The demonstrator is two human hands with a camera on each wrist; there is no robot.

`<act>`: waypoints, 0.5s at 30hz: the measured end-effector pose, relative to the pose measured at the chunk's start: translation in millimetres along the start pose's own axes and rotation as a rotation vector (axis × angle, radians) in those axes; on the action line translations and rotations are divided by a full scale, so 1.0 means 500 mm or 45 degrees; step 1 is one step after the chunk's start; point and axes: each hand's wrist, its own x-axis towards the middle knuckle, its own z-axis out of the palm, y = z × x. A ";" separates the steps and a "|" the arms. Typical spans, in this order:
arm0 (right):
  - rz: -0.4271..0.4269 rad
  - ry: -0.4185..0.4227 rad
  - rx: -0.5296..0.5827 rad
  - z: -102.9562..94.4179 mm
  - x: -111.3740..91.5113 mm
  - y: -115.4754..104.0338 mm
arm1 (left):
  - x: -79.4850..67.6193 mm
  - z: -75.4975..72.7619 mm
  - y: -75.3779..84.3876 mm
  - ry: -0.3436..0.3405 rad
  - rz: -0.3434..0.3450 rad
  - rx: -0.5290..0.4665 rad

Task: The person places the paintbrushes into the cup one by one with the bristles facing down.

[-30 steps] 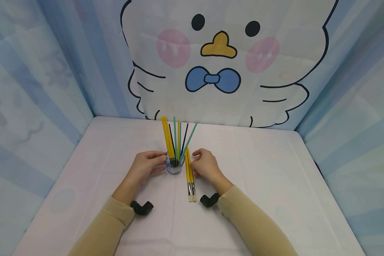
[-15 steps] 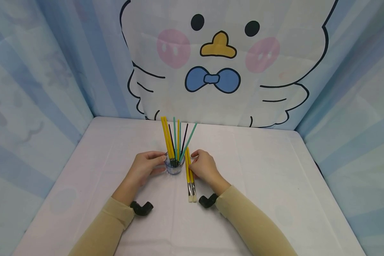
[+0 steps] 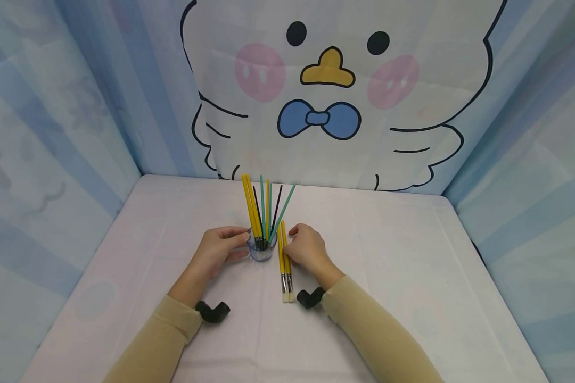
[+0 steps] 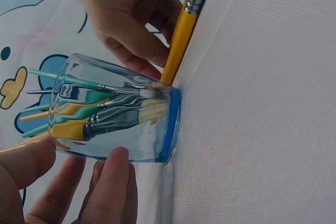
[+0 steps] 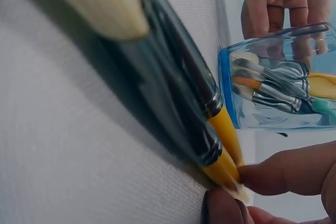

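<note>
Several paintbrushes [image 3: 261,213] with yellow, teal and dark handles stand bristles down in a clear cup [image 3: 261,254]. My left hand [image 3: 220,247] holds the cup's left side, its thumb near the rim and fingers against the wall in the left wrist view. Just right of the cup, two yellow-handled paintbrushes [image 3: 286,274] lie side by side on the table, pale bristles toward me. My right hand [image 3: 309,247] pinches the right one by its handle [image 5: 223,169] between thumb and forefinger. The cup's blue base [image 4: 170,124] sits on the table.
A pale cloth covers the table [image 3: 388,255]. Behind it hangs a curtain [image 3: 326,159] with a cartoon bird print, and blue striped curtains [image 3: 43,159] stand at the sides. A black wrist mount [image 3: 213,312] sticks out from each sleeve.
My right hand has shifted slightly left onto the right-hand paintbrush, and the handle ends of the two brushes now stand a little apart. My left hand and the cup stay where they were.
</note>
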 end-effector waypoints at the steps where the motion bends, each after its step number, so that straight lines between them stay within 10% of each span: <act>1: -0.007 0.005 -0.007 0.000 0.000 0.001 | 0.000 0.000 0.000 0.002 -0.002 -0.005; 15: -0.083 0.064 -0.117 0.004 -0.013 0.005 | -0.002 0.002 0.002 0.005 -0.005 -0.003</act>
